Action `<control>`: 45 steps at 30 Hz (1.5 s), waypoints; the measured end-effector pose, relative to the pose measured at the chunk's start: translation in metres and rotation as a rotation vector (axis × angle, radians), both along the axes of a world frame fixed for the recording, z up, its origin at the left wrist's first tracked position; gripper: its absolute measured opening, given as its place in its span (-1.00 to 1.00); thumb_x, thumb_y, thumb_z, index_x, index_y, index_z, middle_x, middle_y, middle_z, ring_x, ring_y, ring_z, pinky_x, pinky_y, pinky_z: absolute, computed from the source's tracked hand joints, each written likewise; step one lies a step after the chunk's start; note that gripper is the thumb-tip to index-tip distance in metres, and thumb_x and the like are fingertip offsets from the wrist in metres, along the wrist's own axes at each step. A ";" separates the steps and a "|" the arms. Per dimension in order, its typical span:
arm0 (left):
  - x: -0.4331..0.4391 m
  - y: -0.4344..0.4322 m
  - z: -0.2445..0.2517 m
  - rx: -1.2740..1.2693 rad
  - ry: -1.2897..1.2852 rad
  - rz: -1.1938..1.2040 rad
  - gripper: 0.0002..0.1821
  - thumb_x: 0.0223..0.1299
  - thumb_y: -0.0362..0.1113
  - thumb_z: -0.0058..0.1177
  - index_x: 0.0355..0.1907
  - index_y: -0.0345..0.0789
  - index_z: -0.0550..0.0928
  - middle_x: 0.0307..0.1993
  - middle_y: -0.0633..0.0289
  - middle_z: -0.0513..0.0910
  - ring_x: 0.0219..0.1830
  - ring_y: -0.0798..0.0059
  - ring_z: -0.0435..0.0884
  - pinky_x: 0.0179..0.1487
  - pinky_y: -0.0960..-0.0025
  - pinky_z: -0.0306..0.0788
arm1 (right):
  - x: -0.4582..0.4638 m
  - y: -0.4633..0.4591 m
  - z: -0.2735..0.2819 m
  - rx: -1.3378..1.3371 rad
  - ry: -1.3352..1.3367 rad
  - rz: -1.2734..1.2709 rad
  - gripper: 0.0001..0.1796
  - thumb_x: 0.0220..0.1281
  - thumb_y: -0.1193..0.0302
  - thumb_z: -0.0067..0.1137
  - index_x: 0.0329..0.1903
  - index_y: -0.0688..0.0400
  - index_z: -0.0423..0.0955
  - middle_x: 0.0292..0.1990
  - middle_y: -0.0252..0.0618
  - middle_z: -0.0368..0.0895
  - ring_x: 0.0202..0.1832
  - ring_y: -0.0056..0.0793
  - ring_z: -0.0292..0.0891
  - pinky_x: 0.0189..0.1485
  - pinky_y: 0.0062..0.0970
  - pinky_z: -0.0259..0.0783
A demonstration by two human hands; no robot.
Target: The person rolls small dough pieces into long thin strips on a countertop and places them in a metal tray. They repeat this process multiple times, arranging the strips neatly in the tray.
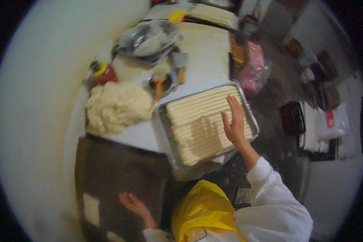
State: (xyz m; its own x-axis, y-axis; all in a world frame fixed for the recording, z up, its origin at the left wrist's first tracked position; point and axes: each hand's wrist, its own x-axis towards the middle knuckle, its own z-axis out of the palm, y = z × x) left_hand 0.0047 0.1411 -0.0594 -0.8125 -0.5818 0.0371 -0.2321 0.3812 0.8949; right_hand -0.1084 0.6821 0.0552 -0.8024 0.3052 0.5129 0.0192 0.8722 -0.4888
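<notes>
A metal sheet tray (250, 113) holds rows of long, pale dough strips (196, 106), lying side by side and packed close. Above its right part is my right hand (236, 124), palm down with thumb and fingers apart, holding nothing. Its shadow falls on the strips to the left, so the hand seems raised off them. My left hand (135, 205) is low in the view, away from the tray, with nothing in it and its fingers loosely apart. Left of the tray, a big lumpy mass of dough (119, 106) rests on the white table (204, 57).
Behind the dough stand a red jar (106, 75) with a yellow lid and a metal pot (169, 83) with a wooden-handled brush (158, 86). A scraper (180, 68) lies beside it. Farther back is a plastic-covered metal basin (149, 40). A pink bag (252, 71) hangs past the table's right edge.
</notes>
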 end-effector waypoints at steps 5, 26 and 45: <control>0.156 -0.186 -0.038 -0.316 -0.122 0.372 -0.37 0.52 -0.40 0.29 0.54 -0.45 0.43 0.44 -0.11 0.54 0.51 0.05 0.48 0.61 0.00 0.37 | 0.073 -0.230 -0.033 -0.893 -0.174 0.347 -0.65 0.79 0.38 0.02 0.38 0.26 0.59 0.28 -0.07 0.72 0.26 -0.31 0.71 0.35 -0.26 0.60; 0.234 -0.323 -0.038 0.404 -0.009 0.338 -0.60 0.59 -0.24 0.28 0.31 -0.39 0.64 0.14 0.10 0.79 0.12 0.37 0.77 0.19 0.27 0.65 | 0.267 -0.801 -0.161 -1.318 -1.088 0.659 -0.22 0.77 -0.26 -0.18 0.27 0.23 0.63 -0.06 -0.24 0.75 -0.04 -0.37 0.67 0.11 -0.34 0.57; 0.277 -0.330 -0.082 0.437 0.052 0.535 -0.51 0.67 -0.20 0.21 0.44 -0.43 0.52 0.20 0.07 0.70 0.13 0.40 0.67 0.26 0.31 0.55 | 0.191 -0.626 -0.164 0.553 -0.499 0.910 -0.11 0.56 -0.11 0.17 0.80 -0.22 0.10 0.78 -0.28 0.13 0.81 0.05 -0.09 0.78 0.36 -0.23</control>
State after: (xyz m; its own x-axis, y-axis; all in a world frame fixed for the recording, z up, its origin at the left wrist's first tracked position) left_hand 0.2816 -0.1890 -0.1415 -0.4134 -0.8725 -0.2604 -0.2399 -0.1715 0.9555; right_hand 0.0826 0.0564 -0.1092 -0.7591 -0.6499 -0.0372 -0.6383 0.7543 -0.1540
